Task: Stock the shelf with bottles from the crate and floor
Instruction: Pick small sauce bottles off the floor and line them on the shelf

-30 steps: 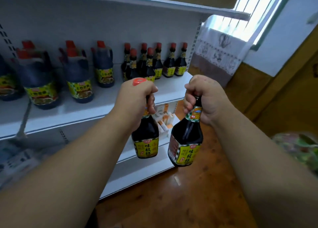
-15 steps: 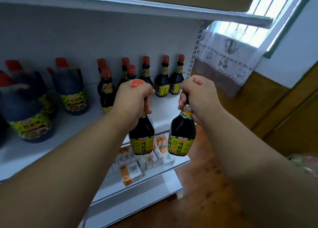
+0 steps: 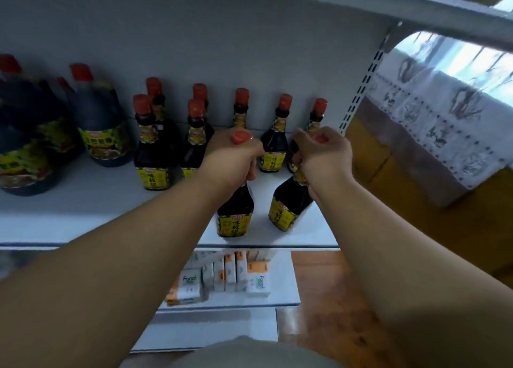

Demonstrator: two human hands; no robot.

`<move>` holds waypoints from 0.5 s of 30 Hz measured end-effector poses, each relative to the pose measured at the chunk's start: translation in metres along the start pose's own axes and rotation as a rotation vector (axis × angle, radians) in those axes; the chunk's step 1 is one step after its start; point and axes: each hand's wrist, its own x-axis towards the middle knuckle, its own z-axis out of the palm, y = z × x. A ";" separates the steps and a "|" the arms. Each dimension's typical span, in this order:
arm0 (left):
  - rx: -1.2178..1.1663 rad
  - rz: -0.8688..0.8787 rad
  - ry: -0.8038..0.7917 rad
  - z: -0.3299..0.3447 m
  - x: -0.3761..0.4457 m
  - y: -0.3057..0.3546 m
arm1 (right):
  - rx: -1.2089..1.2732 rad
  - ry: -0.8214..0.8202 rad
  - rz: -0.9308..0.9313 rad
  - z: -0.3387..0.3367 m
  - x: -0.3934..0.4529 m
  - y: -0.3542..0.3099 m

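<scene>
My left hand (image 3: 231, 156) grips the neck of a dark sauce bottle (image 3: 235, 215) with a red cap and yellow label. That bottle stands upright near the front edge of the white shelf (image 3: 97, 209). My right hand (image 3: 322, 154) grips the neck of a second bottle (image 3: 288, 204), which tilts to the left just above or on the shelf. Several matching bottles (image 3: 151, 151) stand in rows behind my hands, toward the back wall.
Large dark jugs (image 3: 100, 120) with red caps fill the shelf's left part. Small boxes (image 3: 227, 276) lie on the lower shelf. An upper shelf (image 3: 388, 9) hangs overhead. Wooden floor (image 3: 333, 312) and a curtained window (image 3: 444, 95) are to the right.
Both hands have moved forward and up with their bottles, from in front of the shelf edge onto the middle shelf. The view has closed in on the shelf.
</scene>
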 end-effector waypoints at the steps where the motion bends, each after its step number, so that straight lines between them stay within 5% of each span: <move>1: 0.027 -0.028 0.040 0.006 0.004 0.000 | -0.004 -0.030 0.015 0.000 0.007 0.004; 9: 0.019 -0.063 0.161 0.030 0.008 -0.009 | -0.017 -0.262 -0.025 -0.006 0.032 0.016; 15: 0.035 -0.071 0.108 0.027 0.011 -0.008 | -0.039 -0.498 -0.086 -0.013 0.038 0.017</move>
